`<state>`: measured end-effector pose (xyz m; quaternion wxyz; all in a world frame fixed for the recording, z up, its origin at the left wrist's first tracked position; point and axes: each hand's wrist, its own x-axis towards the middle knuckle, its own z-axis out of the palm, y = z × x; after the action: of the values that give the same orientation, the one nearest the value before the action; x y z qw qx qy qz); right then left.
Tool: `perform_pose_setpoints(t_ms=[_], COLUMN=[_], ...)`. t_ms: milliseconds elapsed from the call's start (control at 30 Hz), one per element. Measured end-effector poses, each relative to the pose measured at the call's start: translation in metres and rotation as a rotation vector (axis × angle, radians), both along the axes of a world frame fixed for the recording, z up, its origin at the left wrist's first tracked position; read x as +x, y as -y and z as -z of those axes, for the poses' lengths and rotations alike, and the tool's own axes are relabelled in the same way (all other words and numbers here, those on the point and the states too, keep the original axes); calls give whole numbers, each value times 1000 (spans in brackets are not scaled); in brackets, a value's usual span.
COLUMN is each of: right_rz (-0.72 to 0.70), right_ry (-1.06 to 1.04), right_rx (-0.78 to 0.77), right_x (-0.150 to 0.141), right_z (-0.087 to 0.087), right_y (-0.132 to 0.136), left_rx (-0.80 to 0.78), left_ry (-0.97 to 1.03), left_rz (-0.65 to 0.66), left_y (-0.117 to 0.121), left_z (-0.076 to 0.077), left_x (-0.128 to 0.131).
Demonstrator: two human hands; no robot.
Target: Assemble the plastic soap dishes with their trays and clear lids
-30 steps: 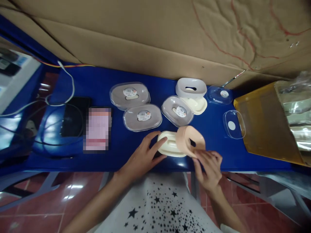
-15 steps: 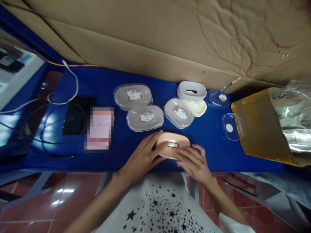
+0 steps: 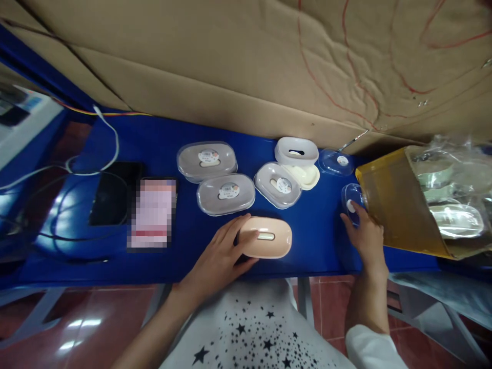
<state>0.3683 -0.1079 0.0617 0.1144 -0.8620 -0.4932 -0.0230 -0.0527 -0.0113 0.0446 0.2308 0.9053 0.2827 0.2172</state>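
Note:
A peach oval soap dish (image 3: 282, 238) with a slot in its top lies near the table's front edge. My left hand (image 3: 226, 246) grips its left end, thumb near the slot. To the right, my right hand (image 3: 365, 236) is on a clear plastic lid (image 3: 348, 192) with a round white sticker. The thumb is at the lid's left side and the fingers lie over its top and right side; part of the lid is hidden under them.
Several grey oval dishes (image 3: 207, 160) with clear labelled covers lie behind. A white dish (image 3: 296, 150) rests partly on a cream tray (image 3: 309, 177). Another clear lid (image 3: 330, 161) is beside it. An open carton (image 3: 388, 205) holds wrapped dishes. At left are a phone (image 3: 154, 212) and cables (image 3: 115, 136).
My right hand has left the peach soap dish and moved right to the clear lid. My left hand still holds the dish. The view has shifted slightly.

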Motion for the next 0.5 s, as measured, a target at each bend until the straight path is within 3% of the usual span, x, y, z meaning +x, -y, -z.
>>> perform_pose_setpoints(t_ms=[100, 167, 267, 333, 400, 500], right_rz=[-73, -35, 55, 102, 120, -20], right_ry=[-238, -418, -623, -605, -442, -227], right_rx=[165, 279, 373, 369, 356, 274], right_x=[-15, -20, -14, -7, -4, -13], right_z=[-10, -13, -3, 8, 16, 16], right_y=[24, 33, 35, 30, 26, 21], left_rx=[-4, -1, 28, 35, 25, -20], left_ry=[9, 11, 11, 1, -7, -11], left_rz=[42, 67, 92, 96, 90, 71], left_y=[-6, -10, -14, -13, -12, -8], left_z=[-3, -4, -2, -2, -2, -3], left_x=[5, 9, 13, 14, 13, 12])
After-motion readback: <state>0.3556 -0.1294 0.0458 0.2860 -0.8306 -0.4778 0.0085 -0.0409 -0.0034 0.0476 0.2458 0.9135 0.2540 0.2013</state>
